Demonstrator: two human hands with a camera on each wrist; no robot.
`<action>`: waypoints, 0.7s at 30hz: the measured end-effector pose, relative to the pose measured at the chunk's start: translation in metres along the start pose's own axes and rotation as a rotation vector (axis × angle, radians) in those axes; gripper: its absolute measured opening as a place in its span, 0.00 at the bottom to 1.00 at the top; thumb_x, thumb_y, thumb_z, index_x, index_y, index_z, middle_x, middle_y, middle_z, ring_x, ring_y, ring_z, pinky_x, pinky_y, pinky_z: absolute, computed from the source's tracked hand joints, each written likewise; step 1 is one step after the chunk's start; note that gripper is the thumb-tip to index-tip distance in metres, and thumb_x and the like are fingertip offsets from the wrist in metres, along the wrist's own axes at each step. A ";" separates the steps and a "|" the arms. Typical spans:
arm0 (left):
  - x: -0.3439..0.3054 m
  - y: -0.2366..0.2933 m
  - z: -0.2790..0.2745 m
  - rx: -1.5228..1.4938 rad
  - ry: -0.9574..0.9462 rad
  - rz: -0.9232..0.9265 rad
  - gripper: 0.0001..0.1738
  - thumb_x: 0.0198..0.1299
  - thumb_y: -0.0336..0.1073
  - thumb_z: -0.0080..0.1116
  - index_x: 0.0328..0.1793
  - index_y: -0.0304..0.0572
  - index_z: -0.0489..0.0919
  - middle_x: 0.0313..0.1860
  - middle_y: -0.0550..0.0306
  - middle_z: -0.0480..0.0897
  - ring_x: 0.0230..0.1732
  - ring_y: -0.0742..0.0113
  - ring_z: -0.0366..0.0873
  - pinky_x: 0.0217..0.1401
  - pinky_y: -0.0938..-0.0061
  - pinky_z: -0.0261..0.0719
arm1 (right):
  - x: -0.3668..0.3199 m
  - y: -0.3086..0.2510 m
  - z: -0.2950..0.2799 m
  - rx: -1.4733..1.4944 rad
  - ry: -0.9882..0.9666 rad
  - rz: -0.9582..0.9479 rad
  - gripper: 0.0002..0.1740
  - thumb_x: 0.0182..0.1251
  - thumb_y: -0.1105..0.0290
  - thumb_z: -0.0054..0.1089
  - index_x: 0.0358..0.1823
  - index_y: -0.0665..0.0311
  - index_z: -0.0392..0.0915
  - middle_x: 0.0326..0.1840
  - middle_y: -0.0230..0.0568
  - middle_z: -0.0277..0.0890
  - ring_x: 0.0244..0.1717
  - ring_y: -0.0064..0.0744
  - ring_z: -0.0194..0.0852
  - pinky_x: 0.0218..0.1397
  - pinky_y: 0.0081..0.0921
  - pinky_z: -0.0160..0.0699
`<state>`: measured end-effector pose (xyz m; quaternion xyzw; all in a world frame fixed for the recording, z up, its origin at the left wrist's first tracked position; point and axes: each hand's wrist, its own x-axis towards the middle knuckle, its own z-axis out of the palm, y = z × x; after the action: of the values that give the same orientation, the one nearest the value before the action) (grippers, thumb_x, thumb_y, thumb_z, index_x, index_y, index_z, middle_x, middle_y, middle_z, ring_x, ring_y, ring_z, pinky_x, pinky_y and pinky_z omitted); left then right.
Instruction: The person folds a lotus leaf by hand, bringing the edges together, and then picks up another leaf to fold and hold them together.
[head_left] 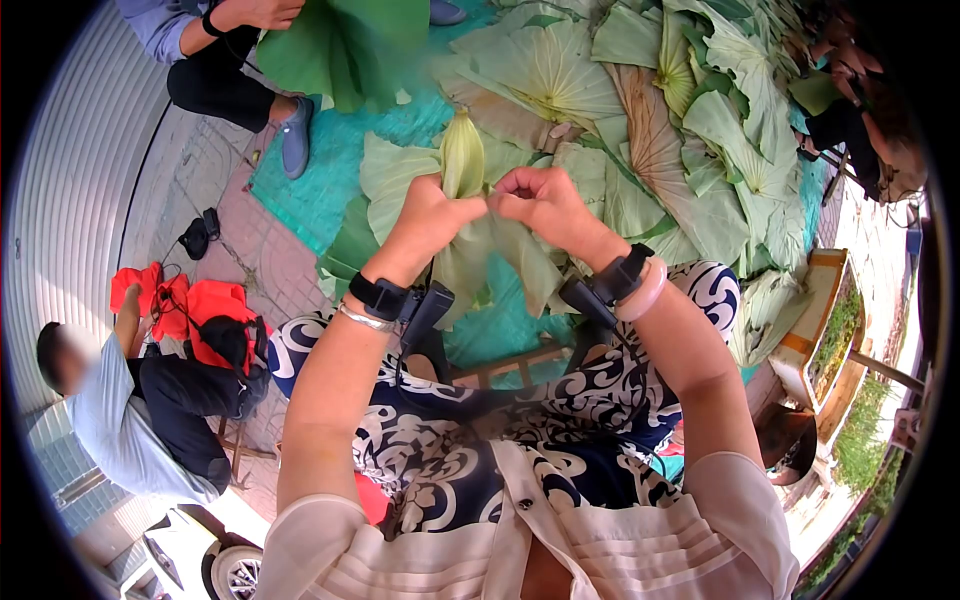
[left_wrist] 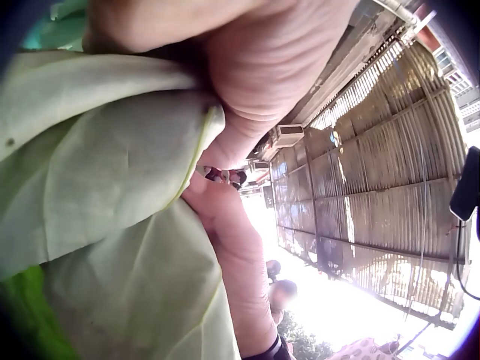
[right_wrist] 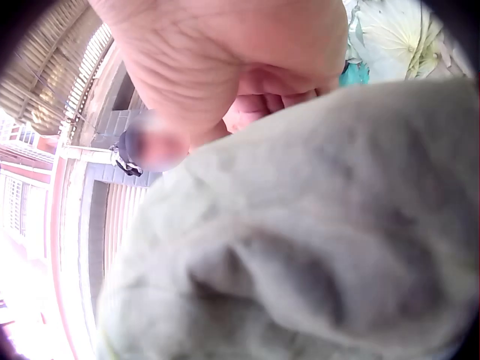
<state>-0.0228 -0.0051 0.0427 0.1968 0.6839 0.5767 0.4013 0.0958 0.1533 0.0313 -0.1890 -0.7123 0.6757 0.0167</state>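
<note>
A pale green leaf (head_left: 462,160) is gathered into a folded bundle, its narrow top upright and its loose parts hanging below the hands. The left hand (head_left: 432,222) grips the bundle at its middle, thumb across the front. Close beside it on the right, the right hand (head_left: 548,208) has curled fingers and pinches the leaf's edge near the left thumb. In the left wrist view the leaf (left_wrist: 97,165) spreads in wide folds under the left hand (left_wrist: 262,60). A blurred leaf fold (right_wrist: 300,225) covers much of the right wrist view, below the right hand (right_wrist: 225,60).
Many flattened leaves (head_left: 690,150) lie overlapping on a teal sheet (head_left: 300,205) ahead and to the right. At upper left a person holds a large dark green leaf (head_left: 345,50). Another person (head_left: 130,420) sits at left by red bags (head_left: 215,310). A planter (head_left: 815,330) stands at right.
</note>
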 end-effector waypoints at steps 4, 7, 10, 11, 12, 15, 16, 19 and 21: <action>-0.003 0.006 -0.001 -0.076 -0.028 -0.032 0.09 0.56 0.32 0.63 0.42 0.35 0.82 0.38 0.65 0.81 0.39 0.76 0.75 0.43 0.76 0.73 | 0.002 0.001 -0.001 0.083 -0.004 0.041 0.13 0.64 0.65 0.67 0.41 0.69 0.85 0.32 0.30 0.82 0.35 0.18 0.73 0.39 0.23 0.75; -0.006 0.012 0.001 -0.112 -0.033 -0.040 0.09 0.57 0.32 0.64 0.42 0.36 0.82 0.38 0.65 0.81 0.40 0.76 0.76 0.46 0.76 0.73 | 0.004 0.006 -0.002 0.143 -0.006 0.043 0.12 0.64 0.65 0.68 0.41 0.68 0.86 0.32 0.28 0.81 0.36 0.17 0.72 0.40 0.22 0.73; -0.005 0.009 -0.001 -0.141 -0.042 -0.032 0.09 0.57 0.32 0.65 0.42 0.36 0.83 0.39 0.64 0.82 0.41 0.76 0.77 0.46 0.76 0.73 | 0.003 0.006 -0.001 0.204 -0.005 0.060 0.12 0.64 0.65 0.68 0.40 0.67 0.86 0.33 0.27 0.81 0.37 0.16 0.72 0.41 0.21 0.73; -0.004 0.008 -0.001 -0.138 -0.040 -0.021 0.10 0.57 0.32 0.65 0.42 0.36 0.83 0.39 0.64 0.82 0.41 0.75 0.77 0.46 0.76 0.74 | 0.003 0.005 -0.001 0.224 -0.003 0.070 0.12 0.64 0.65 0.68 0.40 0.67 0.86 0.33 0.26 0.81 0.37 0.16 0.72 0.41 0.20 0.73; -0.004 0.006 -0.001 -0.135 -0.039 -0.010 0.10 0.57 0.32 0.65 0.43 0.36 0.82 0.40 0.64 0.82 0.41 0.75 0.77 0.46 0.76 0.74 | 0.003 0.005 -0.001 0.243 -0.006 0.068 0.12 0.64 0.66 0.68 0.40 0.67 0.86 0.34 0.26 0.81 0.37 0.16 0.72 0.42 0.20 0.73; -0.004 0.006 -0.001 -0.144 -0.035 -0.001 0.10 0.57 0.33 0.65 0.43 0.36 0.82 0.40 0.64 0.82 0.41 0.75 0.77 0.46 0.76 0.74 | 0.004 0.006 0.000 0.277 -0.014 0.061 0.11 0.64 0.66 0.68 0.41 0.68 0.86 0.34 0.26 0.81 0.37 0.16 0.72 0.43 0.20 0.73; -0.005 0.006 -0.001 -0.149 -0.033 -0.002 0.10 0.57 0.33 0.65 0.43 0.36 0.82 0.40 0.64 0.82 0.41 0.75 0.77 0.47 0.76 0.74 | 0.005 0.006 -0.001 0.273 -0.016 0.058 0.11 0.64 0.66 0.68 0.41 0.68 0.86 0.35 0.26 0.81 0.38 0.16 0.72 0.43 0.19 0.73; -0.004 0.005 -0.001 -0.158 -0.030 0.006 0.09 0.57 0.33 0.65 0.42 0.36 0.82 0.40 0.64 0.82 0.42 0.76 0.76 0.47 0.76 0.73 | 0.005 0.006 -0.001 0.290 -0.017 0.062 0.11 0.64 0.66 0.68 0.41 0.68 0.86 0.35 0.26 0.82 0.38 0.16 0.73 0.44 0.19 0.73; -0.004 0.003 -0.001 -0.165 -0.025 0.014 0.09 0.58 0.33 0.65 0.42 0.36 0.82 0.40 0.64 0.82 0.42 0.76 0.76 0.47 0.76 0.73 | 0.004 0.006 0.000 0.307 -0.016 0.063 0.12 0.64 0.66 0.68 0.41 0.68 0.86 0.36 0.26 0.82 0.39 0.16 0.73 0.44 0.19 0.73</action>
<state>-0.0217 -0.0076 0.0470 0.1750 0.6276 0.6315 0.4204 0.0934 0.1551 0.0240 -0.2012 -0.5946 0.7782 0.0183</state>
